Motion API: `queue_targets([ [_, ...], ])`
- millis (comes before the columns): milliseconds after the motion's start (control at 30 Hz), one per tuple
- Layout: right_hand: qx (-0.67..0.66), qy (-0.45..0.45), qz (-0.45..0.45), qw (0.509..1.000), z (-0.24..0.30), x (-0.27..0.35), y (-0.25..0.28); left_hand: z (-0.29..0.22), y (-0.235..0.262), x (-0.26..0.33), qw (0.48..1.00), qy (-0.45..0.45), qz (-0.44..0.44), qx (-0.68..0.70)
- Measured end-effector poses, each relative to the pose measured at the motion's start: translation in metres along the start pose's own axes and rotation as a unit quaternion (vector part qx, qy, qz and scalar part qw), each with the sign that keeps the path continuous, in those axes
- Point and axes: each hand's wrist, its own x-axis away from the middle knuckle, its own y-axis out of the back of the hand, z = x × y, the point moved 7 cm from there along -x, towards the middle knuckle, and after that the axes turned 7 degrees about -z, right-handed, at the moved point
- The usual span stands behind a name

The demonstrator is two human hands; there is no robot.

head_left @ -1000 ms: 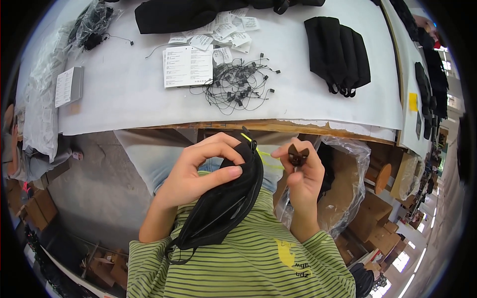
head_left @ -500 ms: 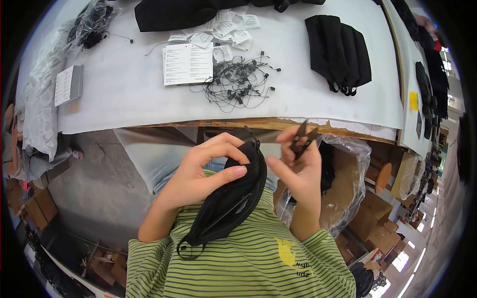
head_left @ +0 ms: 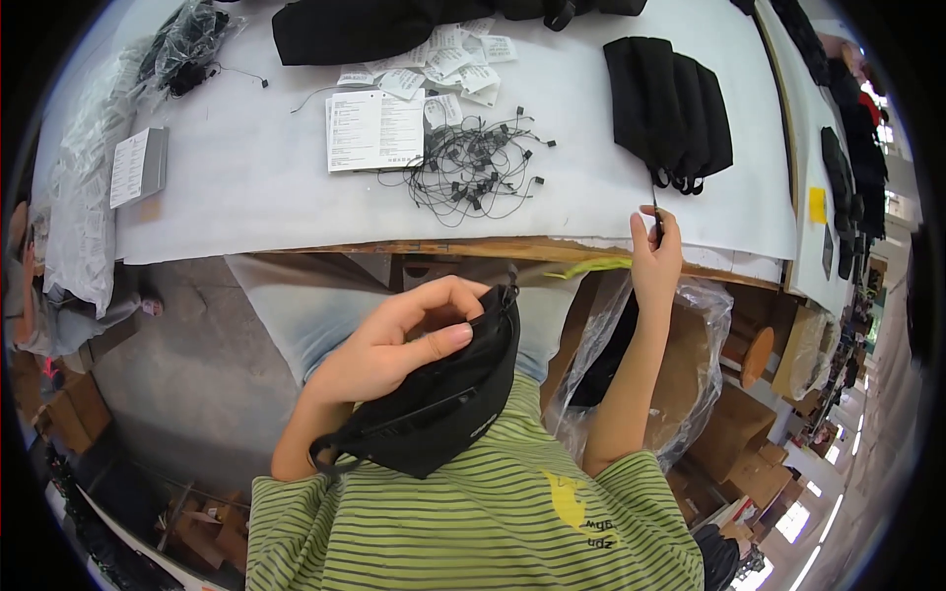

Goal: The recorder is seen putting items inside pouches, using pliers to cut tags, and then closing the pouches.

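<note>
My left hand (head_left: pixel 419 335) is closed on the upper edge of a black zipped pouch (head_left: pixel 439 433), which hangs tilted in front of my striped shirt. A narrow strap loop sticks out at the pouch's lower left end, and a zip runs along its side. Over the table's front edge on the right, my right hand (head_left: pixel 658 251) pinches a pair of dark thread snips (head_left: pixel 657 219), their tip pointing away from me toward a stack of black pouches (head_left: pixel 675 113). The snips are seen edge-on, partly hidden by the fingers.
Beyond my lap, the white table (head_left: pixel 256 187) holds a tangle of black tag strings (head_left: pixel 473 167), printed cards (head_left: pixel 379 130) and loose white labels (head_left: pixel 448 59). A plastic-lined box (head_left: pixel 680 384) stands below on the right. A yellow-green strip (head_left: pixel 596 266) shows by the table edge.
My right hand has moved away from the pouch, forward and right to the table edge, carrying the snips. The pouch has swung, its lower end now further left, with my left hand still gripping it.
</note>
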Motion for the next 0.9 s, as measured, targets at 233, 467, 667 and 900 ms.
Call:
queue_targets([
  [233,0.282,0.132,-0.149,0.939,0.012,0.009,0.008,0.007,0.006,0.001,0.999,0.019,-0.009,0.029],
  [467,-0.42,-0.072,0.382,0.82,0.106,0.123,-0.059,-0.024,0.009,-0.004,0.98,-0.128,-0.149,-0.036],
  [667,-0.446,-0.078,0.349,0.82,0.122,0.129,-0.076,-0.042,0.02,0.005,0.884,-0.261,-0.285,-0.264],
  [900,-0.412,-0.087,0.404,0.812,0.139,0.123,-0.085,-0.044,0.035,0.009,0.886,-0.222,-0.349,-0.208],
])
